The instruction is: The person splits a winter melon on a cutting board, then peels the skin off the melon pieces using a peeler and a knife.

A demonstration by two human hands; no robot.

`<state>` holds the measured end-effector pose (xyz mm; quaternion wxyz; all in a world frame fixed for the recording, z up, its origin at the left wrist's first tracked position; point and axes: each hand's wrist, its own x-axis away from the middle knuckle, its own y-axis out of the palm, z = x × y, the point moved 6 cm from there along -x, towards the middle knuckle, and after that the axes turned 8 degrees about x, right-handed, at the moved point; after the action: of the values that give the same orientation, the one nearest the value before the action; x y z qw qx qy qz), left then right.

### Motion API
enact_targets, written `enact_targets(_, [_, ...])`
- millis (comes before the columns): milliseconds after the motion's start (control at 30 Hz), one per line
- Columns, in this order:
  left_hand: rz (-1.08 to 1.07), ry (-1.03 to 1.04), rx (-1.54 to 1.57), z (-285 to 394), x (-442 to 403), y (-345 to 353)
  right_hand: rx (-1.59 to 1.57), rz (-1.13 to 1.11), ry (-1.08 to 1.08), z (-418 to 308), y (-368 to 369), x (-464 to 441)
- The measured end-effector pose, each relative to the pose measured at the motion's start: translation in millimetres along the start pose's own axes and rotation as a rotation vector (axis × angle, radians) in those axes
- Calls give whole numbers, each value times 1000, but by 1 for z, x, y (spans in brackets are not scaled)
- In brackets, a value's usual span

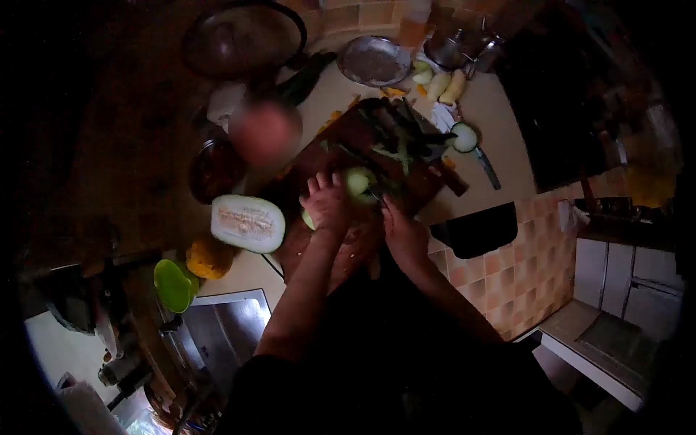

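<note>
My left hand point(326, 205) rests over the wooden cutting board point(335, 254), its fingers curved above a pale green vegetable piece point(308, 220) that shows at its edge. Just beyond the fingertips is another pale green cut piece point(359, 181), slightly blurred. My right hand point(404, 235) is closed at the board's near right side around what looks like a knife point(376, 196); only a dark thin part shows past the fingers. Dark green peel strips point(399, 141) are heaped at the board's far right.
A halved pale gourd point(248, 223) lies left of the board, near an orange-yellow squash point(209, 259) and a green bowl point(175, 286). Behind are a metal plate point(374, 61) and peeled vegetables point(445, 85). To the right are a round cut piece point(464, 137) and a blue-grey handle point(488, 170).
</note>
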<state>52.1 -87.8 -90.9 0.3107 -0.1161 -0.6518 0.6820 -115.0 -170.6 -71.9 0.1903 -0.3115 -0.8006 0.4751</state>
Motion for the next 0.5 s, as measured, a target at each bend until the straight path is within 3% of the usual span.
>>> enact_targets(167, [-31, 11, 13, -4, 1, -3, 108, 111, -94, -10, 17, -9])
enact_targets(367, [-3, 0, 14, 0, 2, -5, 214, -185, 51, 6, 16, 19])
enact_targets(467, [-25, 6, -25, -3, -4, 5, 120, 164, -144, -7, 4, -1])
enact_targets(500, [-47, 12, -42, -2, -3, 1, 143, 157, -193, -13, 8, -4])
